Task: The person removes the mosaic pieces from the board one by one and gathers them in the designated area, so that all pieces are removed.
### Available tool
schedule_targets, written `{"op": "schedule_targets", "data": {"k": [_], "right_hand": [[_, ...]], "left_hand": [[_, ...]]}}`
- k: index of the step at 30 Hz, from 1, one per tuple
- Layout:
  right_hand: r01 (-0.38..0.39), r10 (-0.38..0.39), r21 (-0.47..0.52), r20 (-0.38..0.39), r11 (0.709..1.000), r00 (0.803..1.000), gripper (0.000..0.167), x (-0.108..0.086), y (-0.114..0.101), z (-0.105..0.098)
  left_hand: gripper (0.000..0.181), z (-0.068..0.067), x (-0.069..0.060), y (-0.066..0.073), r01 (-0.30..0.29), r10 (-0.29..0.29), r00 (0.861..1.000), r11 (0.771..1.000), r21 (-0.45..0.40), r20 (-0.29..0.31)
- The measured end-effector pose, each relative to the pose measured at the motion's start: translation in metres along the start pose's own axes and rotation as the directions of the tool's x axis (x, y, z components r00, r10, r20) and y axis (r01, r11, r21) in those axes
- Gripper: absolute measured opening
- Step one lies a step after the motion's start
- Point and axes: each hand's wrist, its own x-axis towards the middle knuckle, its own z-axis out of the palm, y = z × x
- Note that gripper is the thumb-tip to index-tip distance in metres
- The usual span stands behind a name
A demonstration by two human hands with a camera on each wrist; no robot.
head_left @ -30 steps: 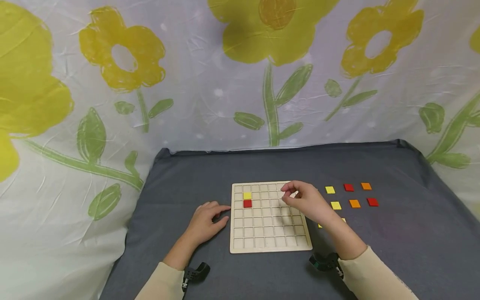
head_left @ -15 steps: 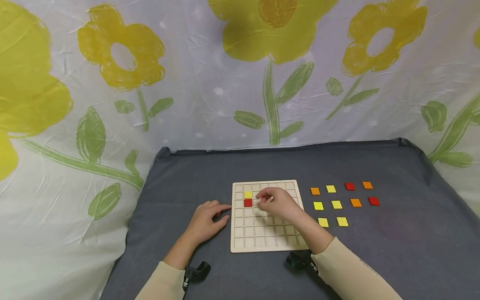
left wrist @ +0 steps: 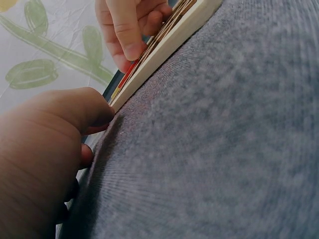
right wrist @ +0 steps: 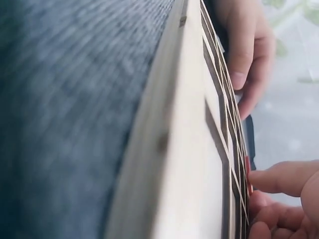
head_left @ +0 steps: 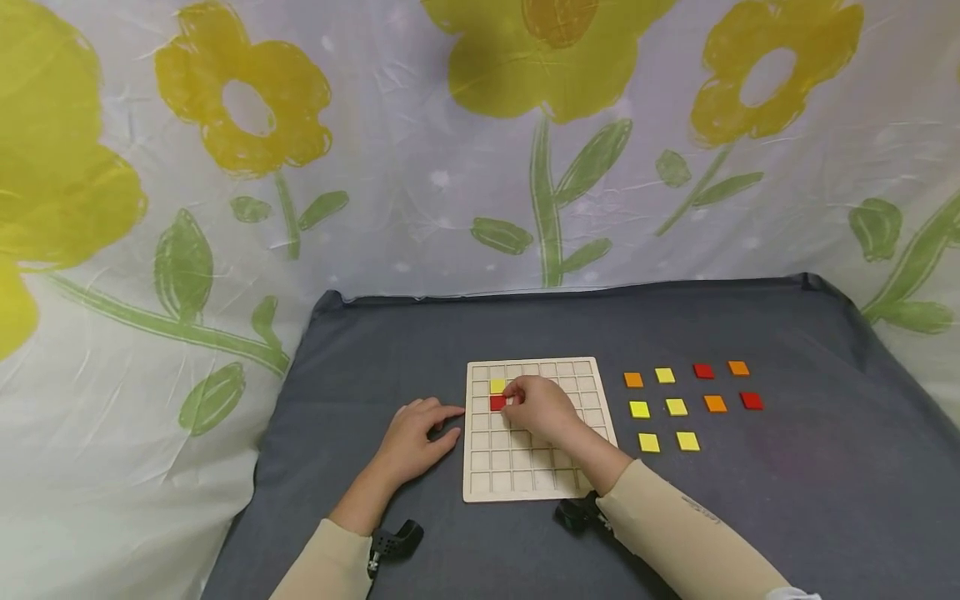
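Observation:
A square wooden grid board (head_left: pixel 540 493) lies on the dark cloth. In its upper left cells sit a yellow tile (head_left: pixel 497 386) and, just below, a red tile (head_left: pixel 497 403). My right hand (head_left: pixel 546 408) is low over the board, thumb and index finger pinched beside that red tile. In the right wrist view, a thin red tile edge (right wrist: pixel 247 167) shows at the thumb tip; the fingers hide most of the piece. My left hand (head_left: pixel 416 435) rests on the cloth, index fingertip at the board's left edge, fingers relaxed and holding nothing.
Right of the board, loose tiles lie in rough rows: several yellow tiles (head_left: pixel 677 407), orange tiles (head_left: pixel 716 403) and two red tiles (head_left: pixel 752 401). Behind the table hangs a flower-printed curtain (head_left: pixel 375 208). Each wrist wears a black camera mount (head_left: pixel 401 540).
My right hand has moved left across the board and lowered beside the red tile, uncovering the loose tiles on the right. The left hand has stayed at the board's edge.

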Motion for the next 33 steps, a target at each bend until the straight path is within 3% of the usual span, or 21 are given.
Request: {"op": "schedule_targets", "data": {"k": [7,22,33], "right_hand": [[-0.018,0.018,-0.051,-0.012,0.999,1.000,0.019,0.0027,-0.0010,0.0030],[0.078,-0.082,-0.056,-0.085,0.995,0.993,0.015,-0.0003,-0.0014,0.0068],[0.129,-0.134,-0.072,-0.074,0.989,0.988,0.021,-0.0017,-0.0032,0.0061]], "left_hand": [[0.026,-0.0014,0.0011,0.0006,0.015,-0.015,0.999,1.000,-0.015,0.028],[0.025,0.0007,-0.0002,-0.0009,-0.008,0.008,1.000,1.000,-0.006,-0.001],[0.025,0.0020,0.0001,-0.0018,-0.021,0.020,1.000,1.000,-0.005,-0.020]]}}
